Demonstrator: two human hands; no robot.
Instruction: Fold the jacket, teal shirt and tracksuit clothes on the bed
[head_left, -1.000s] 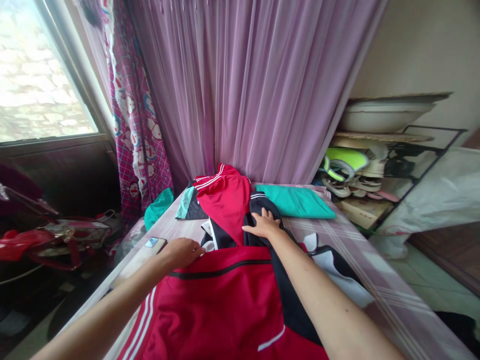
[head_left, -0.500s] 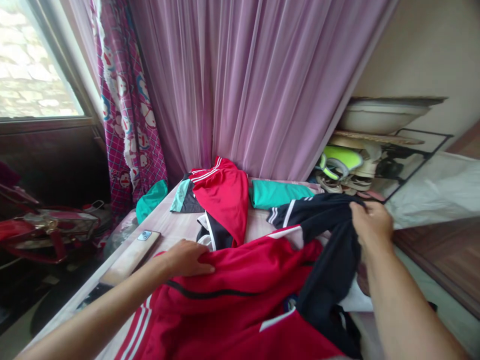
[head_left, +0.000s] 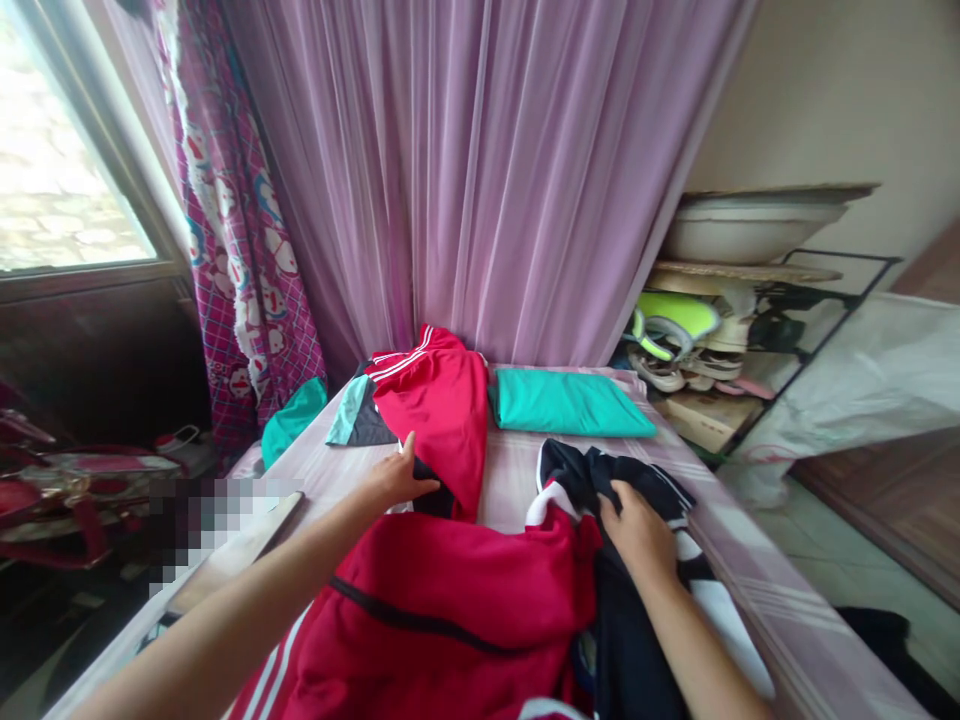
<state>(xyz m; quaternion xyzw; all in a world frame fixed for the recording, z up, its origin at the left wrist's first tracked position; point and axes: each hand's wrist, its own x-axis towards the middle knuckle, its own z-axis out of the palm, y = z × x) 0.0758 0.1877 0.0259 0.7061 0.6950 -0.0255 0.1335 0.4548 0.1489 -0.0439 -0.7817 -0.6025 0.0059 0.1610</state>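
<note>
A red and black track jacket (head_left: 450,570), with white stripes and a dark zip line, lies spread at the front of the bed-like surface. My left hand (head_left: 397,478) hovers just past its upper edge, thumb raised and fingers apart, holding nothing. My right hand (head_left: 641,535) is on the bunched black sleeve (head_left: 577,465), its thumb and fingertips closed on the cloth. Part of the sleeve doubles back under and beside that hand. Beyond my left hand are red shorts (head_left: 439,400) with white stripes, lying over dark clothing.
A folded teal cloth (head_left: 570,402) lies at the back by the purple curtain (head_left: 480,180). A phone-like flat object (head_left: 277,525) lies along the left edge. To the right stands a rack with shoes (head_left: 712,362) and a basin (head_left: 750,232).
My right hand has moved left and down with the black sleeve, folding it inward. My left hand has let go of the red cloth and lifted slightly away. The view has shifted a little.
</note>
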